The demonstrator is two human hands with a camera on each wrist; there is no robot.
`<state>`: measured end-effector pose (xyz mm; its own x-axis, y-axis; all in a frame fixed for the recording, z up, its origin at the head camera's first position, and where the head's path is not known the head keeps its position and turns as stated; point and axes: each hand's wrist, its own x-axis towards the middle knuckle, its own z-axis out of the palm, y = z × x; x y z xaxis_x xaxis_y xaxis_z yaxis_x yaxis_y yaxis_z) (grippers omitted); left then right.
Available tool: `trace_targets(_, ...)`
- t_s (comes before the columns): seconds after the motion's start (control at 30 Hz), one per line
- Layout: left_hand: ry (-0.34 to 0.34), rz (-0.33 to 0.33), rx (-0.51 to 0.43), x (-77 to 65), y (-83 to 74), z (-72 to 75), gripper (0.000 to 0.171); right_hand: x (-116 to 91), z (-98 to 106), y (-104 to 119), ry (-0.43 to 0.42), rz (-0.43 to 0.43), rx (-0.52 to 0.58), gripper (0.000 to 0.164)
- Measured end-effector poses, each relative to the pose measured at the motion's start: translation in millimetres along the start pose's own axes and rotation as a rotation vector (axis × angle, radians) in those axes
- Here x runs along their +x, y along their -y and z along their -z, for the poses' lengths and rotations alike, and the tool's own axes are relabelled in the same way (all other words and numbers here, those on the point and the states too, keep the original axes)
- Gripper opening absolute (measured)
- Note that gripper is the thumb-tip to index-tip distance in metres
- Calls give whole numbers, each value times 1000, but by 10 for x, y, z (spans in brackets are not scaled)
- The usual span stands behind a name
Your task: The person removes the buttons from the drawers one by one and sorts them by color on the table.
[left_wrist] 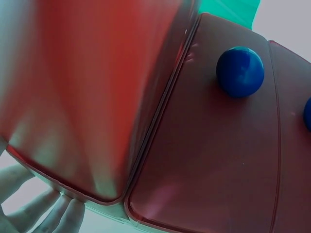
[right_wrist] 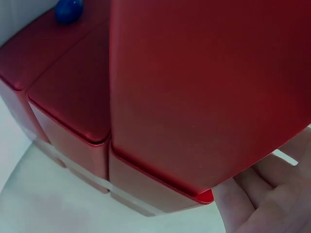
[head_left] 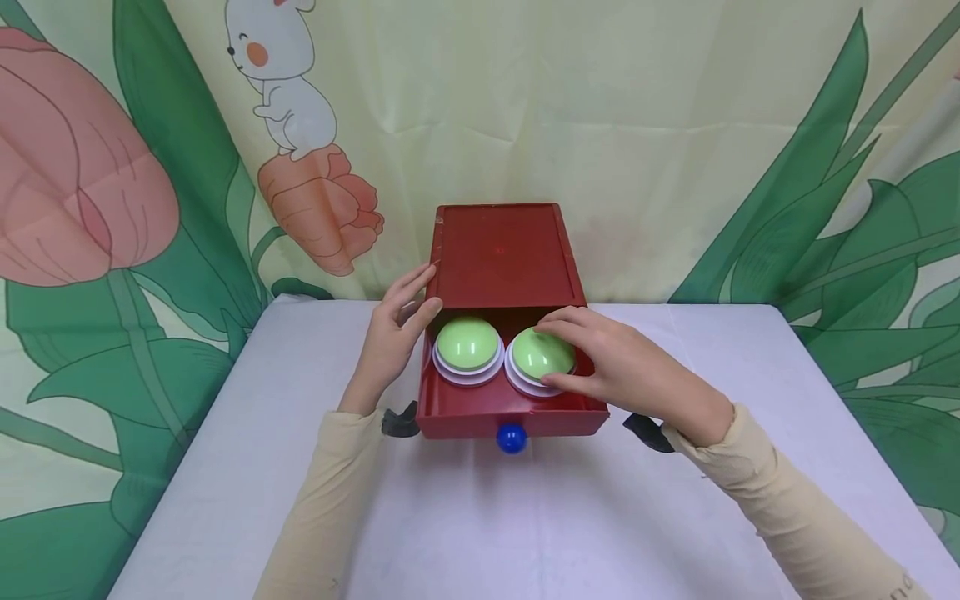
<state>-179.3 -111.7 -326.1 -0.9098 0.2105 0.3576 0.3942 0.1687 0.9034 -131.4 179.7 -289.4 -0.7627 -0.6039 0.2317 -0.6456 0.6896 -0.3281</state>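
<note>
A red cabinet [head_left: 502, 254] stands on the table with its top drawer [head_left: 465, 427] pulled out. Inside sit two buttons side by side, each a glossy green dome on a round white base. My right hand [head_left: 626, 358] holds the right button [head_left: 538, 357], with fingers over its far side and thumb at its near edge. To its left is the other button [head_left: 467, 343], untouched. My left hand [head_left: 386, 342] lies along the cabinet's left side near the top edge, its fingers fairly straight; in the left wrist view those fingers [left_wrist: 46, 208] extend beside the red wall.
A blue ball knob [head_left: 512, 438] sticks out from the drawer front. Below it, closed drawers [left_wrist: 214, 155] carry more blue knobs [left_wrist: 240, 72]. White cloth covers the table [head_left: 600, 517]. Behind hangs a printed curtain [head_left: 615, 167], close to the cabinet's back.
</note>
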Motion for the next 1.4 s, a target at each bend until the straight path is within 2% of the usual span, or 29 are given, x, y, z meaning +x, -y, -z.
trace_targets(0.33, -2, -1, 8, 3, 13, 1, 50, 46, 15, -1, 80, 15, -69, 62)
trace_targets(0.57, -3, -1, 6, 1, 15, -5, 50, 88, 8, 6, 114, 72, -124, 55)
trace_targets(0.77, -6, 3, 15, -2, 0, -9, 50, 108, 0, 9, 142, 100, -178, 56)
trace_targets(1.1, -2, 7, 17, 6, 2, -13, 50, 119, 15, -5, 118, 132, -154, 55)
trace_targets(1.4, -6, 13, 28, 0, -10, -12, 50, 106, -7, -49, 64, 155, -126, 50)
